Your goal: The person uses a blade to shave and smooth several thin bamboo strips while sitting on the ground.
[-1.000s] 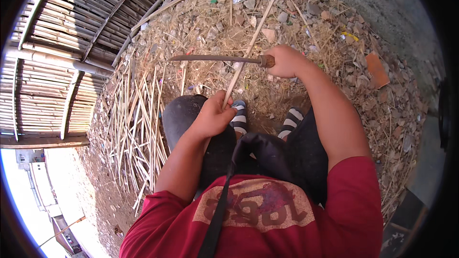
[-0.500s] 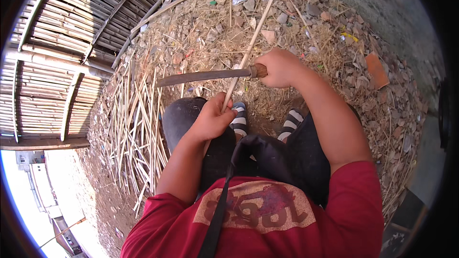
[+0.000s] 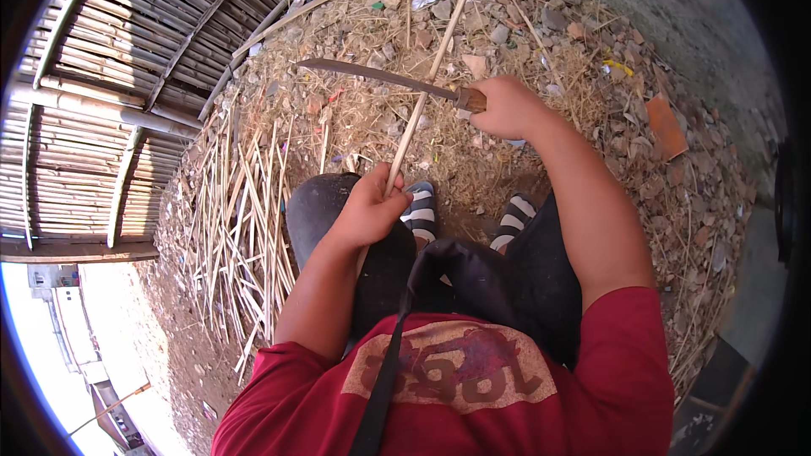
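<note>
My left hand [image 3: 369, 207] is closed round the lower part of a long, pale bamboo strip [image 3: 449, 38], which slants away from me toward the far edge of the view. In my right hand [image 3: 509, 108] is the wooden handle of a machete [image 3: 372, 73]. Its dark, slightly curved blade points left and lies across the strip, well beyond my left hand. Whether the edge bites into the strip, I cannot tell. My fingers hide most of the handle.
Many split bamboo strips [image 3: 241, 241] lie in a loose pile left of my knee. A bamboo slat wall [image 3: 101, 51] rises at the far left. Rubble, dry straw and litter cover the ground, with a brick piece [image 3: 666, 127] at right. My sandalled feet [image 3: 422, 213] are just beyond my lap.
The machete has moved farther from me along the strip, and its tip has swung up and away. The strip's far end has shifted slightly left. My left hand keeps its grip.
</note>
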The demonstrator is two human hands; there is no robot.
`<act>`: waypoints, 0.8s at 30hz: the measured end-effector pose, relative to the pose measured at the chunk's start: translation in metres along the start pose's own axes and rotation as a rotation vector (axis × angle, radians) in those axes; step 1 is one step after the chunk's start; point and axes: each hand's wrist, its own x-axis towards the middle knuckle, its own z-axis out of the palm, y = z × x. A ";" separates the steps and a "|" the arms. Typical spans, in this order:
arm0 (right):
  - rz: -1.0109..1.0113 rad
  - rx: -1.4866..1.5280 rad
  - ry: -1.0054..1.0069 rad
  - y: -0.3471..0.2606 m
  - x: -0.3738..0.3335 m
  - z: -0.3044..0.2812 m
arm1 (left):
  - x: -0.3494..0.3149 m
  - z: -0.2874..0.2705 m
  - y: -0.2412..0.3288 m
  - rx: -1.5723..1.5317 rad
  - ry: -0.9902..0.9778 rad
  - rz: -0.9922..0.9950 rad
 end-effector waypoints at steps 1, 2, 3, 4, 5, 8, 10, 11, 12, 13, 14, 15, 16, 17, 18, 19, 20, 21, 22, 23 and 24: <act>-0.057 -0.034 -0.012 -0.012 -0.004 0.003 | -0.002 0.000 0.002 0.025 -0.010 -0.012; -0.114 -0.068 -0.024 -0.018 -0.006 0.004 | -0.005 0.001 0.006 0.049 -0.020 -0.023; -0.200 -0.182 -0.055 -0.018 -0.004 0.002 | -0.007 0.000 0.009 0.073 -0.029 -0.036; -0.048 -0.054 -0.043 -0.003 -0.001 0.002 | -0.007 0.004 0.007 0.059 -0.048 -0.031; 0.102 0.077 -0.025 0.025 0.008 0.002 | -0.006 0.006 0.008 0.050 -0.066 -0.025; 0.184 0.209 0.128 0.045 0.015 -0.005 | -0.004 0.005 0.009 0.039 -0.075 -0.014; 0.117 0.157 0.136 0.030 0.009 -0.005 | -0.004 0.004 0.005 0.041 -0.067 0.006; -0.041 0.083 0.143 0.026 0.011 0.007 | -0.003 0.003 0.002 0.045 -0.057 0.027; -0.034 0.033 0.063 0.021 0.013 0.003 | -0.002 0.002 0.001 0.050 -0.047 0.048; -0.019 -0.011 -0.022 0.018 0.010 -0.002 | -0.003 0.003 0.002 0.052 -0.065 0.034; -0.004 -0.056 -0.107 0.017 0.008 -0.004 | -0.004 0.005 0.007 0.053 -0.083 0.021; 0.048 0.051 -0.113 0.033 0.011 -0.003 | -0.006 0.006 0.009 0.054 -0.101 0.007; 0.124 0.112 -0.048 0.047 0.014 -0.005 | -0.006 0.006 0.010 0.060 -0.097 -0.001; 0.204 0.172 0.017 0.057 0.016 -0.008 | -0.005 0.006 0.010 0.063 -0.098 -0.010; 0.284 0.233 0.083 0.065 0.017 -0.009 | -0.005 0.006 0.010 0.066 -0.100 -0.019; 0.237 0.230 0.079 0.048 0.013 -0.013 | -0.005 0.003 0.009 0.060 -0.088 -0.008; 0.164 0.182 0.060 0.033 0.009 -0.012 | -0.005 0.002 0.007 0.054 -0.082 0.004; 0.092 0.133 0.040 0.019 0.005 -0.010 | -0.005 0.001 0.007 0.047 -0.077 0.016; 0.026 0.087 0.021 0.007 -0.001 -0.010 | -0.006 0.002 0.007 0.020 -0.095 0.011; -0.019 -0.040 -0.058 -0.005 -0.007 -0.018 | -0.007 0.004 0.008 -0.007 -0.112 0.005; -0.025 -0.003 -0.065 0.006 -0.003 -0.015 | -0.008 0.005 0.009 -0.034 -0.129 0.000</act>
